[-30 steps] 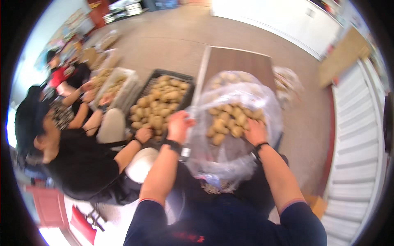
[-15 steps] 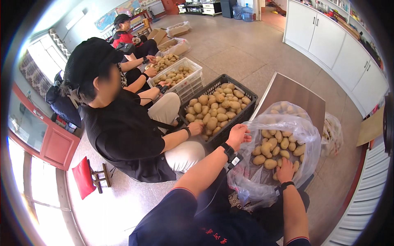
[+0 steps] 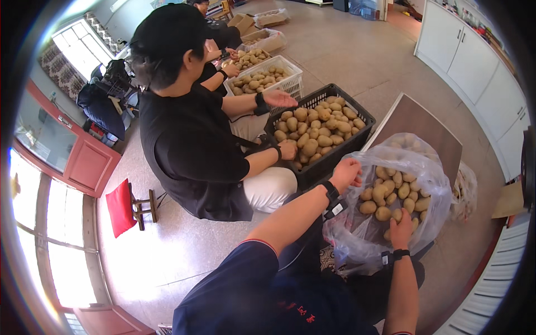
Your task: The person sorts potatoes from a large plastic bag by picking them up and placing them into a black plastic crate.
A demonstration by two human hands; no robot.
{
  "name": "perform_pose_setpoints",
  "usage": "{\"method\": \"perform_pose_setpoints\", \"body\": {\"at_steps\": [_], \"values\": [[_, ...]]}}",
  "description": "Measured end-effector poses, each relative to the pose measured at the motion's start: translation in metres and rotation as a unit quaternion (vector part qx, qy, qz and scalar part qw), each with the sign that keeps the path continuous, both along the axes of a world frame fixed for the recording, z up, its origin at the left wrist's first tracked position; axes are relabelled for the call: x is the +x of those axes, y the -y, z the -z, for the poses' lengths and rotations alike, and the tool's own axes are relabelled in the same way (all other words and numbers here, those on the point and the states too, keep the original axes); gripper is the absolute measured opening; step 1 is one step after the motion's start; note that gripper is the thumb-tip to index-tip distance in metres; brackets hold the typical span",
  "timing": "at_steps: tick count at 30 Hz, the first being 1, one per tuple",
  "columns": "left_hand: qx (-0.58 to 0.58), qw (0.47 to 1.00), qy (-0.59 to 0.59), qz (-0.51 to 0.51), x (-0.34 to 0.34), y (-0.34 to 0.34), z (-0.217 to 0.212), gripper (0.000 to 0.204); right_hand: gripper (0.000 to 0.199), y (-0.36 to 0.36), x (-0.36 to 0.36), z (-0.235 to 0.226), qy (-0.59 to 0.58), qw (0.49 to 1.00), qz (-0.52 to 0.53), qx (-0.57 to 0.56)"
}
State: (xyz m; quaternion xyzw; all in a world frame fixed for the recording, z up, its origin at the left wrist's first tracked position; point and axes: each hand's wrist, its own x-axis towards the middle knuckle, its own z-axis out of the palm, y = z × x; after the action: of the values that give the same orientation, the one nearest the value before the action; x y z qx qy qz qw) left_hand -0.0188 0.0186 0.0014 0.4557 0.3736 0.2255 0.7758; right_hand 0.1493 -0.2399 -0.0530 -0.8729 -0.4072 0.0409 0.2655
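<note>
A clear plastic bag (image 3: 438, 209) stands wide-mouthed in front of me, with many potatoes (image 3: 390, 187) inside. My left hand (image 3: 347, 173) is at the bag's left rim, fingers curled in and closed on the plastic. Inside the bag, my right hand (image 3: 400, 231) has its fingers closed around a potato (image 3: 397, 214) at the near side of the pile. Part of that potato is covered by the fingers. Both of my wrists wear black bands.
Left of the bag, a black crate (image 3: 365, 131) holds potatoes, and a person (image 3: 190, 145) in black reaches into it. A white crate (image 3: 295, 84) of potatoes lies beyond. The bag rests against a brown-topped board (image 3: 427, 123). A red stool (image 3: 120, 209) stands left.
My head view has shifted, so the scene sits lower and further right. The person beside me has raised one open hand over the black crate. My right hand's fingers have closed on a potato.
</note>
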Motion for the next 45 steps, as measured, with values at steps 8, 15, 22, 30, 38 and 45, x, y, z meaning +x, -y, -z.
{"method": "perform_pose_setpoints", "body": {"at_steps": [8,15,22,30,38,45], "values": [[0.016,0.994,-0.037,0.104,0.007,0.013,0.005,0.026,0.047,-0.014,-0.022,-0.016,-0.098,0.991,-0.013,0.089],[0.025,0.982,-0.061,0.177,0.017,0.019,0.006,0.026,0.040,-0.022,-0.031,-0.024,-0.204,0.971,-0.041,0.113],[0.051,0.968,-0.077,0.233,0.018,0.027,0.007,0.029,0.041,-0.020,-0.028,-0.003,-0.242,0.965,-0.029,0.098],[0.054,0.963,-0.073,0.255,0.018,0.026,0.012,0.031,0.041,-0.020,-0.030,0.000,-0.285,0.955,-0.047,0.064],[0.042,0.962,-0.072,0.259,0.020,0.028,0.012,0.031,0.041,-0.017,-0.030,-0.003,-0.311,0.945,-0.048,0.088],[0.043,0.963,-0.069,0.257,0.020,0.027,0.012,0.033,0.041,-0.020,-0.032,-0.006,-0.307,0.946,-0.066,0.081]]}}
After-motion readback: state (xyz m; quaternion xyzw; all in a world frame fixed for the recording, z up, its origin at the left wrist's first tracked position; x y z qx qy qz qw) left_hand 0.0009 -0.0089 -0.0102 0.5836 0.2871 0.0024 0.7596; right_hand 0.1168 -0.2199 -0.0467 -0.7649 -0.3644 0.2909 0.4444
